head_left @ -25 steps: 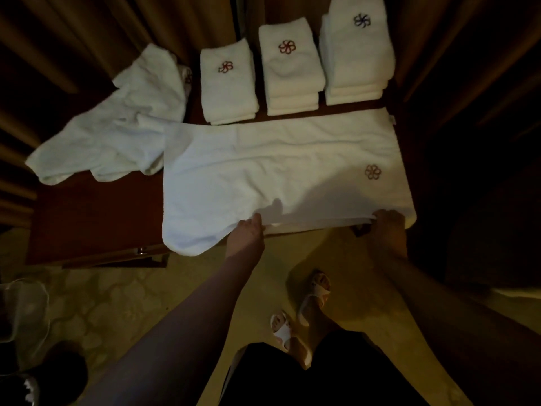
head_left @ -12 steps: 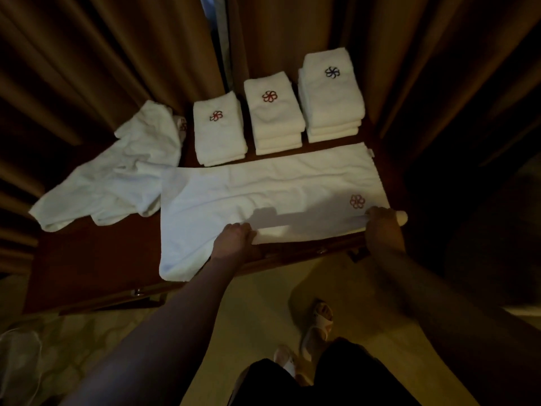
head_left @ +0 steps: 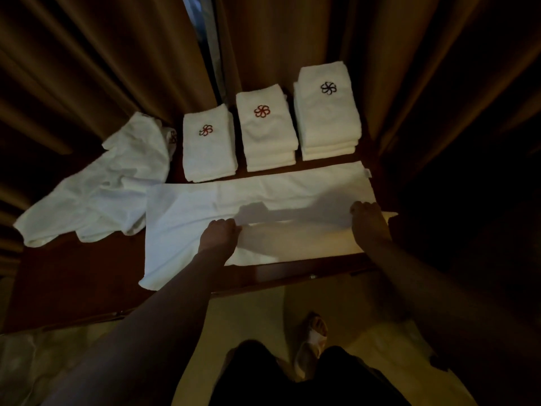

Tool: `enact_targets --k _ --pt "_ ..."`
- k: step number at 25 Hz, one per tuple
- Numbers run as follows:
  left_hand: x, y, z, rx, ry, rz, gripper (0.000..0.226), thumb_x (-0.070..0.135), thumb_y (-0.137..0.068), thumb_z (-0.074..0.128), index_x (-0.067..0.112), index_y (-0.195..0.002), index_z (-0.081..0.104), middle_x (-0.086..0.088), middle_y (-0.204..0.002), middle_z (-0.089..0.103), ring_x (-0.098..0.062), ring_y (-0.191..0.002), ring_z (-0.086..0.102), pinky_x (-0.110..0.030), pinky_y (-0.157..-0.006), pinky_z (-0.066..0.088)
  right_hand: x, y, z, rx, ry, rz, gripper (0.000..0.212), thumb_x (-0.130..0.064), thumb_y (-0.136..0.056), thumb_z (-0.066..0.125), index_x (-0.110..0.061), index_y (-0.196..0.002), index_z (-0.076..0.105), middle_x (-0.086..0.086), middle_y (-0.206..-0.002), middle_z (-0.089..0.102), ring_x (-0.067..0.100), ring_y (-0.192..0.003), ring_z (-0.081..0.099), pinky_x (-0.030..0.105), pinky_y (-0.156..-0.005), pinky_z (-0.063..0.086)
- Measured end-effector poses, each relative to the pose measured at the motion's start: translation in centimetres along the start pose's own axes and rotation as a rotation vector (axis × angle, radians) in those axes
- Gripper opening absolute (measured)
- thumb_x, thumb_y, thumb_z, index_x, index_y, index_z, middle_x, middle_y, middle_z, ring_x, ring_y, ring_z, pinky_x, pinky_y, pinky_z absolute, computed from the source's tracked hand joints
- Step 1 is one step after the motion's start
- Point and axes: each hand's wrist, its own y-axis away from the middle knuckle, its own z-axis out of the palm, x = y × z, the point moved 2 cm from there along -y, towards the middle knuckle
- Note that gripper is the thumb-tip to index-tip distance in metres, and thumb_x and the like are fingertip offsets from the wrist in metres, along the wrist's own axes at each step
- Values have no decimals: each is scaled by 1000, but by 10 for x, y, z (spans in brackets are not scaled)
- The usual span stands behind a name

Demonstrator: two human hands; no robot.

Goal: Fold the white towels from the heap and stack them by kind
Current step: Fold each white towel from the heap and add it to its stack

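My left hand (head_left: 220,234) and my right hand (head_left: 369,219) each pinch the near long edge of the towel (head_left: 187,212) that lies spread across the table (head_left: 73,273), and I am carrying that edge away from me over the rest of the cloth; the lifted flap runs between my two hands, while the towel's left end lies flat and unfolded, its corner hanging just over the table's front edge. To do this fold well, I judge that both hands should travel at the same pace so the flap lands square on the far edge; the left end needs drawing along too, or it will lag and crease; then a flat palm along the fold would set it.

Behind the towel stand three folded stacks, side by side: the left stack (head_left: 208,153) and the middle stack (head_left: 268,133) each show a red flower-shaped emblem on top; the right stack (head_left: 328,118), the tallest, shows the same pinwheel shape in dark thread. I can read no lettering on any of them; a small tag at the towel's far right corner is too small to make out. The unfolded heap (head_left: 96,189) lies at the left, touching the spread towel's edge.
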Motion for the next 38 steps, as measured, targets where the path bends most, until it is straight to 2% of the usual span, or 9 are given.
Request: enact_targets --k 5,10,14,18,21,24,28,32,38 --pt "0 -25 6 -38 4 -1 30 31 -100 45 6 -98 63 -14 -96 65 -31 -95 58 -38 -77 49 1 -17 8 -91 31 -71 25 -20 -96 51 -5 -113 60 14 -120 53 33 -116 42 39 -98 35" --pt "0 -51 20 -83 -35 48 30 30 -99 46 4 -98 62 -16 -95 65 -33 -91 62 -37 -74 48 7 -42 18 -195 135 21 24 -18 -98 42 -2 -110 56 20 -115 54 36 -107 50 40 -87 42" --pt "-5 -71 31 -119 -18 54 30 30 -99 46 6 -97 64 -15 -97 67 -33 -92 64 -39 -74 51 2 -60 31 -249 237 45 30 -22 -100 39 -9 -122 53 13 -127 49 34 -122 40 38 -100 38" --pt "-10 -85 39 -172 28 29 28 29 -98 49 7 -104 66 -15 -106 66 -32 -98 63 -41 -79 53 -7 -72 44 -241 227 84 43 -28 -95 52 -10 -133 41 19 -138 37 38 -132 29 45 -99 38" --pt "-16 -87 46 -213 101 118 31 30 -91 61 6 -111 63 -19 -119 58 -34 -105 59 -43 -83 53 -14 -68 53 -235 228 40 54 -23 -89 59 -12 -137 37 17 -142 29 36 -133 26 45 -99 38" --pt "-21 -83 45 -246 64 173 37 29 -93 60 7 -122 56 -19 -129 51 -35 -114 51 -45 -91 48 -24 -58 58 -271 226 12 55 -26 -89 60 -13 -137 38 15 -147 25 34 -136 21 43 -102 35" --pt "-25 -65 37 -205 79 117 42 23 -94 57 12 -135 50 -15 -132 51 -31 -118 49 -43 -97 46 -43 -43 62 -309 184 -68 52 -31 -91 56 -13 -136 40 14 -148 24 32 -138 19 42 -104 33" --pt "-50 -21 37 -145 156 55 54 14 -92 59 9 -143 42 -17 -142 42 -35 -126 44 -49 -99 45 -74 -25 66 -365 134 -181 42 -33 -93 54 -12 -128 46 14 -145 28 31 -137 21 40 -103 37" --pt "-88 41 31 -262 132 -196 60 17 -92 53 24 -148 34 -6 -148 31 -25 -135 33 -40 -103 41 -129 1 73 -440 82 -345 36 -32 -93 53 -11 -122 51 13 -136 34 29 -131 27 37 -101 37"
